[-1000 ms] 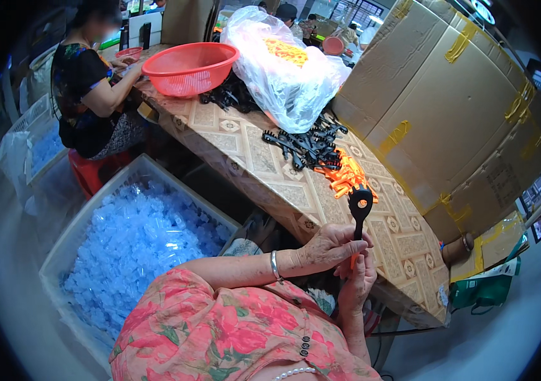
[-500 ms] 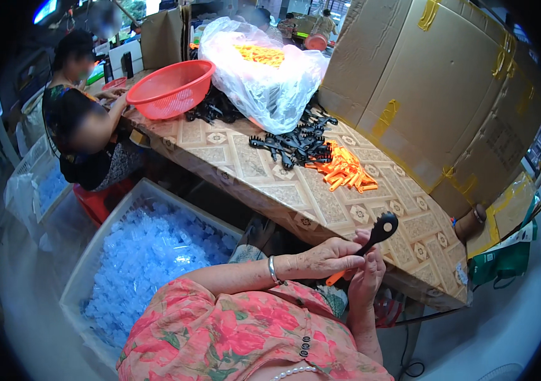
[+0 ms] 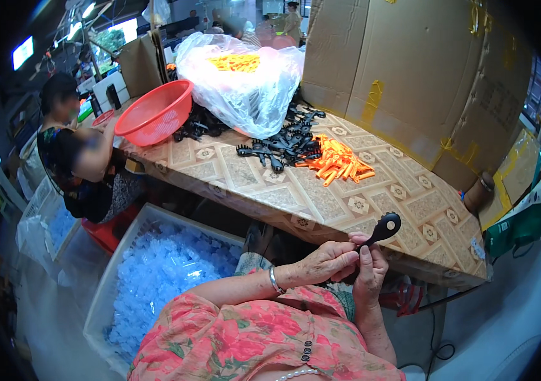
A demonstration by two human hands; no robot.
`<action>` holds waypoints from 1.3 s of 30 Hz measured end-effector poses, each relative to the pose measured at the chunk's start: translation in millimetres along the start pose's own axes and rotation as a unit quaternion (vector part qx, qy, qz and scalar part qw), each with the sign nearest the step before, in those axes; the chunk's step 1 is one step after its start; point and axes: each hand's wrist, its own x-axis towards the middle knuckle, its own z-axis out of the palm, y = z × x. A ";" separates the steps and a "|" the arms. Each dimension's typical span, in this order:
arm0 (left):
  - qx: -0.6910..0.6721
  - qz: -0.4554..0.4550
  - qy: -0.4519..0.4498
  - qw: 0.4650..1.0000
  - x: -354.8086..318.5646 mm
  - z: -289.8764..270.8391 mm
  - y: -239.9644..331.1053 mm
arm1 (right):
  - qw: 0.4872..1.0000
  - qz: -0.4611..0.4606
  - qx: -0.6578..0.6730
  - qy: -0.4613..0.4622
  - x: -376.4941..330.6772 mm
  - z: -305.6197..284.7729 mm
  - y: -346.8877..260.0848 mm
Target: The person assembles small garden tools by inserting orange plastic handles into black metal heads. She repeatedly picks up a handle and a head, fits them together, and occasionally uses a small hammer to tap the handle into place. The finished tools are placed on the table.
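Observation:
A black pasta server (image 3: pixel 384 228), with a toothed rim and a hole through its head, points up and right out of my two hands. My left hand (image 3: pixel 329 261), with a silver bangle at the wrist, closes around its lower part. Against it, my right hand (image 3: pixel 369 270) grips the black neck, thumb upward. The lower end is hidden by my fingers. Beyond my hands on the table lie a pile of orange handle pieces (image 3: pixel 340 160) and a heap of black pasta servers (image 3: pixel 283 146).
A red plastic basket (image 3: pixel 156 117) and a clear bag (image 3: pixel 235 89) of orange pieces stand on the patterned table (image 3: pixel 270 190). Tall cardboard (image 3: pixel 403 76) borders its right side. To my left is a white crate (image 3: pixel 102 298) of bluish translucent pieces. A person (image 3: pixel 80 149) sits at the far left.
The orange handle end that showed below my hands is now out of sight. My hands have drawn closer together around the pasta server. The whole view has shifted slightly.

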 end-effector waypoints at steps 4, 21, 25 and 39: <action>-0.006 -0.016 0.012 1.000 -2.3 2.3 -2.9 | 0.998 0.045 0.024 -0.028 -2.6 -3.4 1.0; -0.111 0.006 0.188 0.976 6.1 -6.9 -14.6 | 0.978 0.180 -0.008 -0.108 29.4 7.7 10.7; 0.004 0.103 0.304 0.947 21.7 -36.8 51.8 | 0.992 0.003 -0.033 -0.126 75.1 29.5 4.2; -0.156 0.048 0.296 0.941 17.7 -39.5 6.2 | 0.981 0.101 -0.095 -0.138 50.6 33.0 29.1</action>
